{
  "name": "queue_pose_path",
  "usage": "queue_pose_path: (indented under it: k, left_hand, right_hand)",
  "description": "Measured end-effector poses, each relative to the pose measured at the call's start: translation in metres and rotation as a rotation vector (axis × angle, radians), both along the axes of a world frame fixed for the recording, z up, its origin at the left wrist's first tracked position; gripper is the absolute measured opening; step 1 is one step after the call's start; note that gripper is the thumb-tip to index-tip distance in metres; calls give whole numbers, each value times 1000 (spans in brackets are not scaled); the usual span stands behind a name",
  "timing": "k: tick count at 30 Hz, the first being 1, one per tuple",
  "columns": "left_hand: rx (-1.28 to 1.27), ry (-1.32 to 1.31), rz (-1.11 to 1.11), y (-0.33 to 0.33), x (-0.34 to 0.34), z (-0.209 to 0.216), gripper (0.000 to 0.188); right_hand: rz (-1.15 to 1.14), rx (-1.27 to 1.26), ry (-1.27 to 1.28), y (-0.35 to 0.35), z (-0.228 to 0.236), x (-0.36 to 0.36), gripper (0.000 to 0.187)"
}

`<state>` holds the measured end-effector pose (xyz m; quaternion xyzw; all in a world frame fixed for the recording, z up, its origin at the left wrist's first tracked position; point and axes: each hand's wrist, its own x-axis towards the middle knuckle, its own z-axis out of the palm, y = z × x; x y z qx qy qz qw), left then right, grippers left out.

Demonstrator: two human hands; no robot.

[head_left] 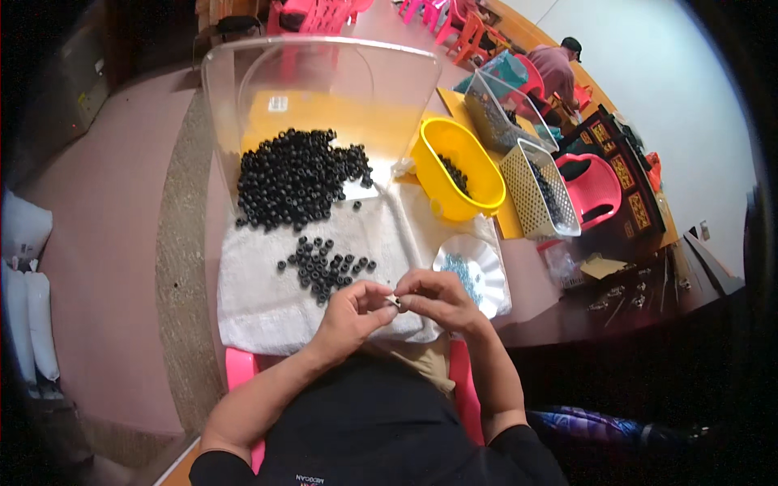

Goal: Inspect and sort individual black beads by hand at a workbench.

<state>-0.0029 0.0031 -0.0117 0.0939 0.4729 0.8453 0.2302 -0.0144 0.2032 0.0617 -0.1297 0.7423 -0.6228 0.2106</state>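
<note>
My left hand (pixel 354 313) and my right hand (pixel 440 300) meet over the front edge of a white cloth (pixel 251 312). Between their fingertips is a small dark-and-pale piece (pixel 394 300), too small to name and partly covered by the fingers. Both hands are pinched closed on it. Just beyond my left hand lies a loose group of small black ring-shaped parts (pixel 322 270). A white fluted dish (pixel 491 283) with tiny pale-blue pieces (pixel 459 271) sits beside my right hand.
A tipped clear plastic bin (pixel 389 61) spills a heap of black parts (pixel 300 174) onto the cloth. To the right stand a yellow tub (pixel 433 174), a perforated cream basket (pixel 527 194) and a clear box (pixel 531 121). Farther off, a person (pixel 555 73) sits near pink chairs (pixel 596 190).
</note>
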Motion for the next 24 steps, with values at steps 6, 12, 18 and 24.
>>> queue_pose_path:
  k: [6, 12, 18, 24]
  left_hand:
    - [-67, -9, -5, 0, 0, 8, 31]
    - [-75, 30, -26, 1, 3, 6, 27]
    - [-177, 128, -17, 1, 4, 5, 29]
    - [-189, 63, 9, 0, 4, 9, 28]
  right_hand:
    - [78, -15, -138, 8, -1, -4, 13]
    - [161, -76, -249, 12, -3, -8, 11]
    - [153, -64, -302, 11, 0, -8, 11]
    - [39, -71, -150, 8, -7, -1, 10]
